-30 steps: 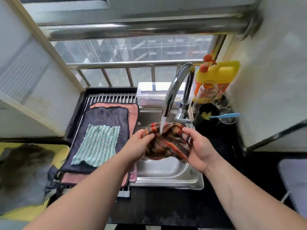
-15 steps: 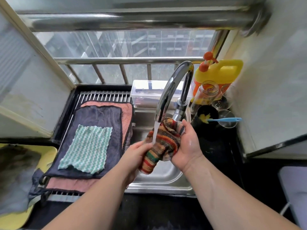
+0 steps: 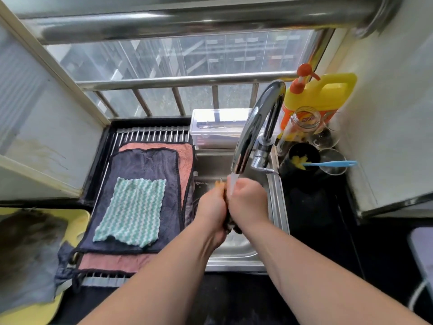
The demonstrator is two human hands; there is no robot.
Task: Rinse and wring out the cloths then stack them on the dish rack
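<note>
Left hand (image 3: pixel 212 207) and right hand (image 3: pixel 249 202) press together, fingers clamped on a cloth (image 3: pixel 230 225) (mostly hidden between them); the tap (image 3: pixel 253 127) runs just above the fingers.

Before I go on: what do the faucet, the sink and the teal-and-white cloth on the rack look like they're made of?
Faucet: polished metal, probably chromed; it mirrors the window.
Sink: likely brushed stainless steel, by its dull grey sheen.
Teal-and-white cloth: soft fabric, possibly microfibre, with a fuzzy wavy weave and a ragged edge; the fibre itself cannot be told.
</note>
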